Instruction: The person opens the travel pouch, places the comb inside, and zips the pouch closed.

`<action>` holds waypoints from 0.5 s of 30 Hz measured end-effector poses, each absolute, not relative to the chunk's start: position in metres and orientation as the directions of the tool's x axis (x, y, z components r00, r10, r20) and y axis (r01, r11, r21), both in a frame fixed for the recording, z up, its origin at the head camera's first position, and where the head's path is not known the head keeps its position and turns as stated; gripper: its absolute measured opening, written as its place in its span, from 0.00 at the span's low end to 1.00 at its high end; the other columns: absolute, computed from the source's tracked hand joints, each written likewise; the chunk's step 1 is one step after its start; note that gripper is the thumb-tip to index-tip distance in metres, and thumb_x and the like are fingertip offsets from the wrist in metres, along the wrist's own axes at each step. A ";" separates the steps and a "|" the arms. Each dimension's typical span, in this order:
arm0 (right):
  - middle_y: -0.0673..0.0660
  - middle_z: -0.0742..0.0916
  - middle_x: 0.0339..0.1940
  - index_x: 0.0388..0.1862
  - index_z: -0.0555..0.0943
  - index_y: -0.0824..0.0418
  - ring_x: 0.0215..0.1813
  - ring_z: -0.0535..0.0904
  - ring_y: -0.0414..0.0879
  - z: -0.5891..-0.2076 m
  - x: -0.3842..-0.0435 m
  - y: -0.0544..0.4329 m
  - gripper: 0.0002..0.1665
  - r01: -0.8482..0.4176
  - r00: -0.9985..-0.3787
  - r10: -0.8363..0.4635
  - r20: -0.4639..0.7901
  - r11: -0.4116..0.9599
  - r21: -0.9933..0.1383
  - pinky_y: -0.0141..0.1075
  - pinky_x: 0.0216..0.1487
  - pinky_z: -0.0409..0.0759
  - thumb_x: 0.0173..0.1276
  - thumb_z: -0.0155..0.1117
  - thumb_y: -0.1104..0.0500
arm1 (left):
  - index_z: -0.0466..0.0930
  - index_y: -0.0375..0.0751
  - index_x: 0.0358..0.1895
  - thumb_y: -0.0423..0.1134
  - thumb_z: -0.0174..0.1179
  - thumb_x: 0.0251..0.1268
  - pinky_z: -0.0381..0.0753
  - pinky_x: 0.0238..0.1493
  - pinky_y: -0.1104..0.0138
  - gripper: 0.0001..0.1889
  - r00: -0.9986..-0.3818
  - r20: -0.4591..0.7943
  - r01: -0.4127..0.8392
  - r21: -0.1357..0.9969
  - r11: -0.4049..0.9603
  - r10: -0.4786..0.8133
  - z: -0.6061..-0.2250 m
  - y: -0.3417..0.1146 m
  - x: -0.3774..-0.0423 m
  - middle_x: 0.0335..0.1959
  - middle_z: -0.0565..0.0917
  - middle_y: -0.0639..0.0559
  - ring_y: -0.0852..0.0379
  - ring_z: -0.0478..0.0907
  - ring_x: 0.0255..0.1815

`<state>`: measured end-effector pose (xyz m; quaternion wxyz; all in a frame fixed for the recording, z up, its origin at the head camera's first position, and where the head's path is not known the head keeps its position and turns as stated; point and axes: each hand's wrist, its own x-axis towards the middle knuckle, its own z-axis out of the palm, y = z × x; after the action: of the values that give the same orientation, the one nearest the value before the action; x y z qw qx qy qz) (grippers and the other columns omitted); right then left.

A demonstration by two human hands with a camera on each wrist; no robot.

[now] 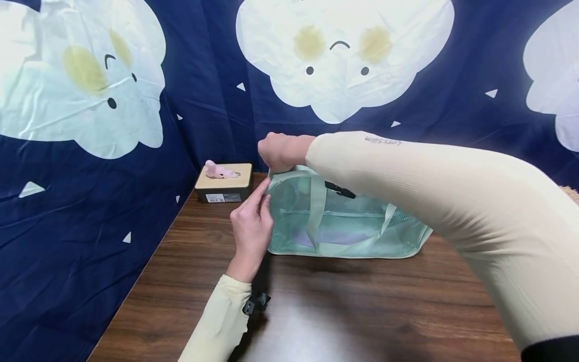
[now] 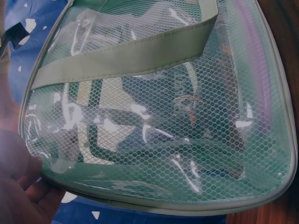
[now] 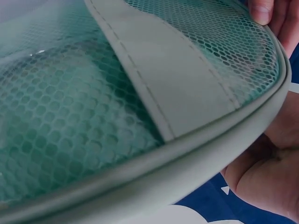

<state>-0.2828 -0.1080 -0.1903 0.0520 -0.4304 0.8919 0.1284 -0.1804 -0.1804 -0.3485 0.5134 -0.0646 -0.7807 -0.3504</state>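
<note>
A mint-green see-through bag (image 1: 289, 221) with mesh panels and pale strap handles (image 1: 317, 201) stands on the table. At its upper left corner, the left hand (image 1: 251, 218) pinches the bag's piped edge, the index finger stretched up along it. Just above, the right hand (image 1: 281, 151) is curled at the top rim, its forearm crossing over the bag. In the right wrist view, the right hand (image 3: 268, 182) sits behind the rim (image 3: 205, 154), its fingertips hidden; I cannot tell exactly which part they hold. A lilac shape shows inside the bag.
Behind the left hand, a dark box (image 1: 223, 191) with a wood-tone lid carries a small pink figure (image 1: 219, 171). A black buckle (image 1: 339, 189) lies on the bag's top. A navy cloth (image 1: 203, 90) with white clouds hangs at the back and left of the wooden table (image 1: 362, 306).
</note>
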 end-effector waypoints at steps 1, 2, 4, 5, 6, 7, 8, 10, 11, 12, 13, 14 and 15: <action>0.50 0.81 0.28 0.29 0.79 0.58 0.31 0.80 0.43 -0.190 -0.283 -0.109 0.12 -0.777 -0.630 -0.750 -0.205 0.601 0.187 0.34 0.34 0.80 0.75 0.60 0.63 | 0.87 0.34 0.56 0.23 0.64 0.65 0.86 0.44 0.49 0.17 -0.464 0.847 0.462 0.481 0.745 -0.260 -0.348 -0.180 -0.180 0.49 0.90 0.38 0.42 0.89 0.46; 0.50 0.80 0.27 0.28 0.78 0.57 0.31 0.80 0.43 -0.190 -0.284 -0.109 0.12 -0.775 -0.632 -0.747 -0.208 0.603 0.187 0.34 0.33 0.80 0.75 0.58 0.64 | 0.87 0.34 0.56 0.22 0.64 0.65 0.86 0.44 0.48 0.17 -0.465 0.847 0.463 0.482 0.744 -0.259 -0.348 -0.180 -0.180 0.49 0.90 0.38 0.42 0.89 0.46; 0.50 0.78 0.26 0.26 0.75 0.56 0.29 0.78 0.43 -0.191 -0.287 -0.109 0.14 -0.778 -0.628 -0.748 -0.213 0.602 0.181 0.33 0.31 0.78 0.75 0.56 0.65 | 0.87 0.34 0.56 0.22 0.64 0.65 0.86 0.44 0.48 0.17 -0.470 0.844 0.464 0.485 0.741 -0.259 -0.347 -0.180 -0.181 0.49 0.90 0.39 0.42 0.89 0.46; 0.49 0.78 0.25 0.25 0.75 0.56 0.29 0.77 0.42 -0.191 -0.289 -0.108 0.15 -0.785 -0.619 -0.756 -0.213 0.592 0.180 0.33 0.31 0.76 0.75 0.56 0.65 | 0.87 0.34 0.56 0.22 0.64 0.66 0.86 0.45 0.49 0.17 -0.474 0.842 0.466 0.487 0.739 -0.257 -0.347 -0.180 -0.181 0.49 0.89 0.38 0.42 0.89 0.47; 0.49 0.77 0.24 0.23 0.75 0.55 0.28 0.76 0.42 -0.191 -0.290 -0.107 0.16 -0.793 -0.609 -0.764 -0.213 0.582 0.179 0.32 0.31 0.75 0.75 0.57 0.65 | 0.87 0.35 0.57 0.22 0.64 0.66 0.86 0.45 0.49 0.17 -0.478 0.841 0.467 0.488 0.738 -0.254 -0.347 -0.180 -0.181 0.50 0.89 0.39 0.42 0.89 0.47; 0.49 0.76 0.22 0.22 0.74 0.55 0.27 0.74 0.42 -0.192 -0.291 -0.106 0.18 -0.801 -0.599 -0.772 -0.213 0.573 0.177 0.32 0.31 0.73 0.75 0.58 0.64 | 0.87 0.34 0.57 0.22 0.64 0.66 0.86 0.45 0.49 0.17 -0.480 0.840 0.467 0.489 0.737 -0.253 -0.347 -0.180 -0.181 0.50 0.89 0.39 0.42 0.89 0.47; 0.49 0.75 0.21 0.21 0.74 0.55 0.27 0.72 0.42 -0.193 -0.293 -0.106 0.19 -0.807 -0.590 -0.779 -0.213 0.564 0.172 0.32 0.32 0.71 0.76 0.58 0.64 | 0.87 0.34 0.57 0.22 0.64 0.66 0.86 0.45 0.49 0.17 -0.483 0.839 0.468 0.490 0.736 -0.252 -0.348 -0.180 -0.181 0.50 0.89 0.39 0.42 0.89 0.47; 0.48 0.75 0.21 0.20 0.74 0.55 0.27 0.70 0.42 -0.194 -0.294 -0.104 0.19 -0.813 -0.582 -0.788 -0.201 0.559 0.163 0.31 0.32 0.70 0.75 0.60 0.63 | 0.87 0.34 0.57 0.22 0.64 0.66 0.86 0.46 0.49 0.17 -0.481 0.839 0.470 0.490 0.734 -0.253 -0.348 -0.180 -0.180 0.50 0.89 0.39 0.42 0.89 0.48; 0.48 0.75 0.21 0.21 0.74 0.55 0.27 0.71 0.42 -0.195 -0.295 -0.105 0.19 -0.814 -0.581 -0.789 -0.198 0.559 0.159 0.32 0.32 0.69 0.75 0.60 0.63 | 0.87 0.34 0.57 0.22 0.64 0.66 0.86 0.45 0.49 0.17 -0.479 0.840 0.469 0.489 0.735 -0.253 -0.349 -0.180 -0.181 0.50 0.89 0.39 0.42 0.89 0.48; 0.49 0.75 0.21 0.22 0.74 0.55 0.28 0.71 0.43 -0.196 -0.295 -0.105 0.18 -0.811 -0.584 -0.787 -0.196 0.564 0.154 0.32 0.32 0.69 0.75 0.59 0.63 | 0.87 0.34 0.57 0.22 0.64 0.65 0.86 0.45 0.49 0.17 -0.476 0.841 0.469 0.489 0.736 -0.255 -0.349 -0.181 -0.181 0.50 0.89 0.39 0.42 0.89 0.47; 0.49 0.76 0.22 0.23 0.75 0.56 0.28 0.72 0.43 -0.197 -0.295 -0.105 0.17 -0.808 -0.590 -0.783 -0.198 0.570 0.150 0.33 0.32 0.70 0.76 0.59 0.63 | 0.87 0.34 0.57 0.22 0.64 0.65 0.86 0.45 0.49 0.17 -0.474 0.843 0.469 0.488 0.736 -0.256 -0.349 -0.181 -0.181 0.50 0.89 0.39 0.42 0.89 0.47; 0.49 0.77 0.24 0.25 0.76 0.56 0.30 0.73 0.43 -0.197 -0.294 -0.106 0.15 -0.804 -0.595 -0.779 -0.199 0.576 0.150 0.33 0.33 0.72 0.76 0.58 0.64 | 0.87 0.34 0.56 0.22 0.64 0.65 0.86 0.44 0.49 0.17 -0.472 0.843 0.470 0.487 0.736 -0.256 -0.349 -0.181 -0.181 0.50 0.89 0.38 0.42 0.89 0.47; 0.50 0.78 0.25 0.27 0.77 0.57 0.31 0.74 0.44 -0.197 -0.294 -0.106 0.13 -0.799 -0.601 -0.773 -0.200 0.582 0.150 0.34 0.34 0.73 0.76 0.57 0.64 | 0.87 0.34 0.56 0.23 0.64 0.65 0.86 0.44 0.49 0.17 -0.472 0.844 0.472 0.486 0.736 -0.255 -0.349 -0.181 -0.182 0.50 0.89 0.38 0.42 0.89 0.47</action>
<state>-0.2944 -0.1062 -0.1971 0.0565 -0.4428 0.8877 0.1128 -0.1815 -0.1808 -0.3490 0.5090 -0.0695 -0.7802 -0.3568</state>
